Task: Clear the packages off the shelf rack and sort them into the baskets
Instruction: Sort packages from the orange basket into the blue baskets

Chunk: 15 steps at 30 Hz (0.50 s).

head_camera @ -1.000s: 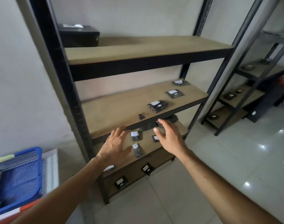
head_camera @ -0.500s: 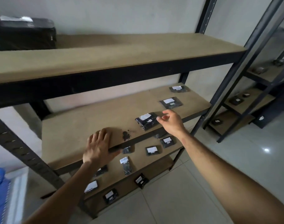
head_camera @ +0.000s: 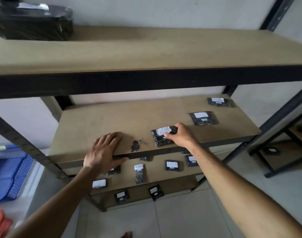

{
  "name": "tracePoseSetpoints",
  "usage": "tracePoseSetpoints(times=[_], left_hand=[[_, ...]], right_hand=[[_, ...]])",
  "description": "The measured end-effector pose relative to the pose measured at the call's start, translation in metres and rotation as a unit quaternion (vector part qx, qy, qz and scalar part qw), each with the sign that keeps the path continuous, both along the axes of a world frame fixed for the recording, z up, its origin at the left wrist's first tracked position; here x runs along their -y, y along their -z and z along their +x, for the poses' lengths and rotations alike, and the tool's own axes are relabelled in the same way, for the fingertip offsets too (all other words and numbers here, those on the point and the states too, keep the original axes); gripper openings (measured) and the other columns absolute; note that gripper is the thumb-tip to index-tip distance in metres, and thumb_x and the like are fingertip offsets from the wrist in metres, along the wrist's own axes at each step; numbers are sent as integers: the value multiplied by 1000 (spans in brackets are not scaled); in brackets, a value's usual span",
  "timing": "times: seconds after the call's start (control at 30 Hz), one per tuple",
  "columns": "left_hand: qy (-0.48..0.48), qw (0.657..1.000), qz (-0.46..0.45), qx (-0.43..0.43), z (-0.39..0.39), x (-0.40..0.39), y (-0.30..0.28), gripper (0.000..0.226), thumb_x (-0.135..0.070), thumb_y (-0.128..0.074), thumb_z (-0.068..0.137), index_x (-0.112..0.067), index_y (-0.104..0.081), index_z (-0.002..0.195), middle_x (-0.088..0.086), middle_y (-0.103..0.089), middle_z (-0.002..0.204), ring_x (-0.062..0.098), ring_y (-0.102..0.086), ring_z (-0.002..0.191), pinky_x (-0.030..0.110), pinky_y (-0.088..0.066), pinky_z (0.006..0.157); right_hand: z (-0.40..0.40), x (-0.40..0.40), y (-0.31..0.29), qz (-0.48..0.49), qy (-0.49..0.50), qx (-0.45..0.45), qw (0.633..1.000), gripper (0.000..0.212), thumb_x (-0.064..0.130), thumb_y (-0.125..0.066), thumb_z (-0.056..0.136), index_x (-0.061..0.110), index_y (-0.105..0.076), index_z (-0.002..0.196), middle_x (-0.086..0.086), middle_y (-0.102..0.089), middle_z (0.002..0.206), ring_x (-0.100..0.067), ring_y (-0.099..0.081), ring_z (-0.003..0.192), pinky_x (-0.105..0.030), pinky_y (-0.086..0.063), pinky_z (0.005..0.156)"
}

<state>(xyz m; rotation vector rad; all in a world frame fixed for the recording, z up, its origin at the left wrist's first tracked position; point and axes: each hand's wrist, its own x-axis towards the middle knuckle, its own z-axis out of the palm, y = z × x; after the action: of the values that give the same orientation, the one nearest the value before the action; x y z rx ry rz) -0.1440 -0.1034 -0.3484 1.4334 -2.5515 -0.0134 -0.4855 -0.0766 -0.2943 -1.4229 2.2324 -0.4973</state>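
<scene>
The shelf rack (head_camera: 146, 79) carries small black labelled packages (head_camera: 203, 118) on its wooden boards.

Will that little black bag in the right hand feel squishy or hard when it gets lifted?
Probably squishy: the black package looks crinkled and lumpy under the right hand. Its shiny wrap may be a bit slippery. It seems light, since the fingers alone pinch it.

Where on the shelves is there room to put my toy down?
The top shelf is bare board right of the big black parcel. The middle shelf is free at the back left, behind the left hand. Its right side is crowded: three small packages, one held by the right hand.
</scene>
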Motion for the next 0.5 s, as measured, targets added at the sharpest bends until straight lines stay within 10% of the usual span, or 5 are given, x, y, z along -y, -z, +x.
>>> tracePoseSetpoints(times=[0.2,0.5], left_hand=[[-18,999,46,-1,-7,-9,-6,98,-79,-66,79,-25,-38,156,-2,-36,161,25,-35,146,46,-29,121],[-47,995,70,-52,8,-67,-25,75,-49,-74,86,-21,-47,150,10,-37,160,33,-35,145,53,-40,113]], right_hand=[[-14,-5,16,-118,-5,215,970,53,29,-84,80,19,-45,114,8,-61,101,-14,-63,89,-14,-45,66],[42,-30,6,-193,-124,425,876,50,14,-70,94,42,-51,132,10,-72,106,-11,-72,96,-25,-60,73]])
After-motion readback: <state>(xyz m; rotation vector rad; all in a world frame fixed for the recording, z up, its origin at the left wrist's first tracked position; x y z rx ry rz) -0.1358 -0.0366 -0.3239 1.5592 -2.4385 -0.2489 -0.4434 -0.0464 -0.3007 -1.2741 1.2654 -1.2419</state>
